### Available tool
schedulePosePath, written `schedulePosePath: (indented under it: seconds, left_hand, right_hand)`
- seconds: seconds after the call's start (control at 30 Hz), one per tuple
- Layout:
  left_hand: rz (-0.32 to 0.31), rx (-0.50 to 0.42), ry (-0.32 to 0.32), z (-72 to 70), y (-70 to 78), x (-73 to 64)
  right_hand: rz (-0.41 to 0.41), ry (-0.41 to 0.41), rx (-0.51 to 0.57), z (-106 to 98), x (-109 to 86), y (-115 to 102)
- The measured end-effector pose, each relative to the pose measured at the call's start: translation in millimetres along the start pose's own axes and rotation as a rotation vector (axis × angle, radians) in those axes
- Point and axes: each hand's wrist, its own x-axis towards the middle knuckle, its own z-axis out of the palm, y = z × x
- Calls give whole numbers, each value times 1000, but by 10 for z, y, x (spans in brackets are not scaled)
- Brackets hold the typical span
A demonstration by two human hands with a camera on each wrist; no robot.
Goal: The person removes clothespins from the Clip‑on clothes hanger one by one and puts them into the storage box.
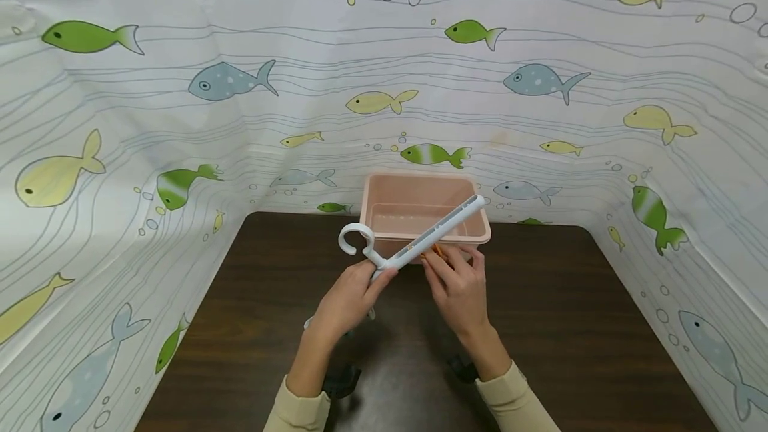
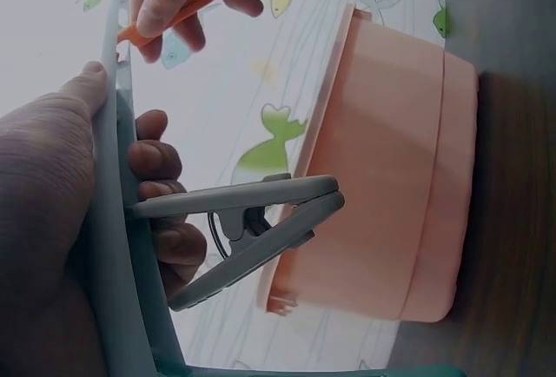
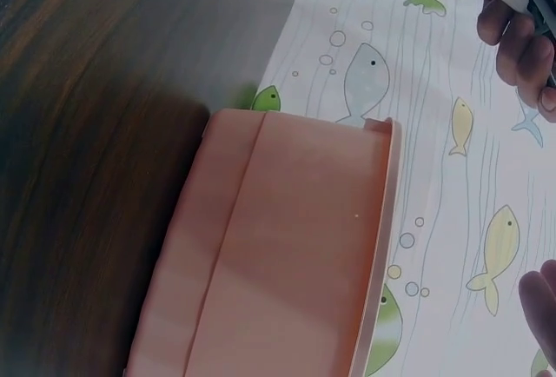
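My left hand grips a white plastic clothes hanger near the base of its hook, and one arm of the hanger slants up to the right. Below that grip, a grey clip juts from the hanger in the left wrist view. Thumb and fingers of my right hand pinch a slim orange piece, its narrow tip right at the hanger's slotted arm. What kind of thing the orange piece is, I cannot tell. In the right wrist view, left-hand fingers curl beside the hanger.
Behind the hands a pink plastic bin stands at the back of the dark wooden table, partly covered by the hanger. A white sheet with printed fish rises behind the table and along both sides.
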Motion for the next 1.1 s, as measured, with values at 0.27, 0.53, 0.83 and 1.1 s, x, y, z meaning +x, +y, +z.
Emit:
schedulePosePath:
  seconds: [0.27, 0.53, 0.83, 1.1]
  left_hand:
    - [23, -34, -3, 0, -24, -10]
    - [15, -56, -9, 19, -34, -15]
    - [-7, -35, -9, 31, 8, -31]
    - [6, -12, 9, 26, 37, -28]
  right_hand:
    - [9, -9, -20, -7, -25, 3]
    - [13, -8, -31, -16, -37, 0]
    - [11, -7, -38, -28, -16, -22]
    - [15, 8, -1, -19, -11, -36]
